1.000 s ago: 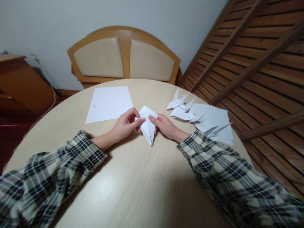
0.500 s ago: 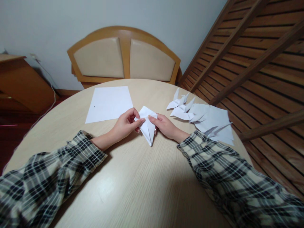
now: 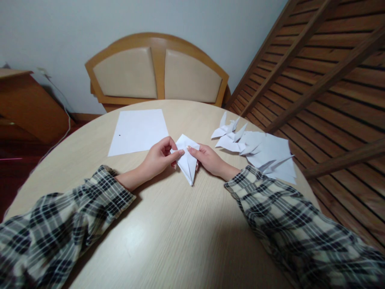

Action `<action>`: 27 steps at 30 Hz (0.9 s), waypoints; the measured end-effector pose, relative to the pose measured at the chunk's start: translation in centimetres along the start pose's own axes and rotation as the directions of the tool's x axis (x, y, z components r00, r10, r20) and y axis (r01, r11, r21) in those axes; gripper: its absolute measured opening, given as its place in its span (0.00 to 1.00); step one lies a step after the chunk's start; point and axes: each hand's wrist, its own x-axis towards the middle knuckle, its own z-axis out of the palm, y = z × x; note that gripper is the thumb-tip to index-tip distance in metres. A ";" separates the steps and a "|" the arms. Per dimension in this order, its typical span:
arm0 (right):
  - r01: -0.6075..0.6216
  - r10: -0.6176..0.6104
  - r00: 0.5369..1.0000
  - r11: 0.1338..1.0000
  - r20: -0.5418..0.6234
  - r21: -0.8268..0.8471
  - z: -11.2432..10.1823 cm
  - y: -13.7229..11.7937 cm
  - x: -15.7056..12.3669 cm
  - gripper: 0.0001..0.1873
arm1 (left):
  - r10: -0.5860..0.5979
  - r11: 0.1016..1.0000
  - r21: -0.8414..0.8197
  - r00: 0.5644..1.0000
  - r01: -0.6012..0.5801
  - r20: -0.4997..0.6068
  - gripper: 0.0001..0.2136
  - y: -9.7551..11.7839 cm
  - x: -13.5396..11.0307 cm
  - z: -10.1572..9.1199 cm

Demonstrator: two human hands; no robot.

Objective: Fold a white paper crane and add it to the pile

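Note:
A small white sheet of origami paper [image 3: 188, 163], folded into a kite shape, is held between my two hands over the middle of the table. Its narrow point faces me and a slit runs down its lower half. My left hand [image 3: 161, 157] pinches the left edge, thumb on top and fingers curled at the side. On the right edge, my right hand [image 3: 209, 159] grips it with the thumb on the upper face; most of its fingers are hidden underneath. Both thumb tips lie close together near the paper's centre.
A flat white sheet [image 3: 140, 130] with a small dark spot lies at the back left of the round table [image 3: 156, 241]. Several folded paper cranes [image 3: 230, 140] stand at the right, some on white sheets [image 3: 276, 148]. Behind the table is a chair back [image 3: 161, 68]; wooden slats [image 3: 325, 80] rise at right.
Almost nothing differs. Both hands keep the same hold on the folded paper, and the paper stays in place.

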 end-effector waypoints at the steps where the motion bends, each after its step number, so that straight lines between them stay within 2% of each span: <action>1: -0.003 0.003 1.000 1.000 -0.001 -0.003 0.0 0.0 0.0 0.22 | 0.002 1.000 0.007 1.000 -0.002 0.001 0.12 0.0 0.0 0.0; 10: 0.016 -0.016 1.000 0.999 -0.018 -0.030 0.0 0.1 0.0 0.22 | 0.009 0.999 0.031 1.000 -0.008 -0.012 0.12 0.1 -0.1 0.0; 17: 0.005 -0.007 1.000 0.998 -0.028 -0.059 0.1 0.2 -0.1 0.21 | 0.003 0.999 -0.045 0.999 -0.005 -0.033 0.15 0.3 -0.1 0.3; 27: 0.012 -0.013 0.999 0.999 -0.047 -0.035 0.3 0.1 0.0 0.18 | 0.019 1.000 -0.013 1.000 -0.019 0.016 0.14 0.1 -0.2 0.2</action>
